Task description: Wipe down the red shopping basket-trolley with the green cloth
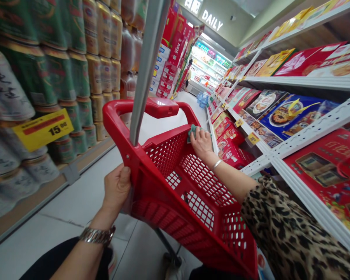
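A red plastic shopping basket [192, 186] is tipped up in front of me, its mesh inside facing me and its red handle [160, 107] at the top. My left hand [116, 188] is closed around the basket's left rim. My right hand [201, 142] is inside the basket, pressing a small green cloth [192, 132] against the far wall with its fingers closed on it. A grey metal pole [147, 66] rises from the basket's left side.
I am in a shop aisle with a pale floor [76, 202]. Stacked green and gold cans [76, 77] with a yellow 15.00 price tag [43, 129] fill the left. White shelves [306, 136] of boxed goods run along the right.
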Tool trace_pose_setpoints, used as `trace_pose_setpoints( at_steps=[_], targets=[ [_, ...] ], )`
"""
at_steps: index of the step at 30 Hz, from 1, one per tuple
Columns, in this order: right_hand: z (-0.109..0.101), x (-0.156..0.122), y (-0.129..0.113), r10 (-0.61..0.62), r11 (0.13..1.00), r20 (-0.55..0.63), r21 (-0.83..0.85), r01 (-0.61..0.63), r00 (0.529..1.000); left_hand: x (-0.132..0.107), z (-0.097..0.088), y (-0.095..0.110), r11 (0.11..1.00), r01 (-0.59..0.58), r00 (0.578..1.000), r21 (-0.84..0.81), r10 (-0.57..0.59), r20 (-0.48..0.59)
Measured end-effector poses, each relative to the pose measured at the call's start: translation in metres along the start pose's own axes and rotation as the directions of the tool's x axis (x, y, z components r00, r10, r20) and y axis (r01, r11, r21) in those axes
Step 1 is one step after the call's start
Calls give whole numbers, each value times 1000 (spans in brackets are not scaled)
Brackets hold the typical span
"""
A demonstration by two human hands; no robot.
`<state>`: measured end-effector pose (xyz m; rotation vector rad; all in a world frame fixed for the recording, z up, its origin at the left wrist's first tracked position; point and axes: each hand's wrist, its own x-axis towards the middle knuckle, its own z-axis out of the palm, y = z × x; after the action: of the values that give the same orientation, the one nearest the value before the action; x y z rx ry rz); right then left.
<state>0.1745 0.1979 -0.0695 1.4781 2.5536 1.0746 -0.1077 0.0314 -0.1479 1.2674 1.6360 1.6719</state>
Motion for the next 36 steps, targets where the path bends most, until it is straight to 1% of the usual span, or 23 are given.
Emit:
trace_pose_setpoints(
  at_steps=[5, 9, 13, 19, 24, 27, 30, 36],
  targets=[
    [17, -19, -23, 10, 1000, 115, -23, -7, 993, -1, -1, -3, 1000, -4, 1000, 27, 4, 23],
    [32, -38, -40, -55, 998, 187, 2, 56, 981, -1, -1, -2, 1000, 4, 1000, 13, -4, 23],
    [50, -56, -56, -129, 992, 217, 37, 124, 968, 0, -1, 1, 1000, 15, 999, 7, -15, 37],
    [76, -72, -70, -183, 983, 252, 79, 168, 950, 0, -2, 3, 1000, 21, 999, 15, -22, 47],
    [93, -82, -77, -273, 962, 311, 83, 260, 910, 1, -2, -1, 1000, 14, 998, 20, -15, 68],
    [100, -91, -81, -301, 954, 344, 95, 286, 889, 1, -3, -3, 1000, 19, 996, 14, -20, 86],
    [103, -99, -85, -309, 951, 364, 96, 295, 879, 1, -3, -4, 1000, 23, 995, 14, -24, 97],
    [101, -117, -83, -338, 941, 399, 117, 318, 852, 1, -4, -1, 1000, 19, 996, 5, -19, 84]
  ],
)
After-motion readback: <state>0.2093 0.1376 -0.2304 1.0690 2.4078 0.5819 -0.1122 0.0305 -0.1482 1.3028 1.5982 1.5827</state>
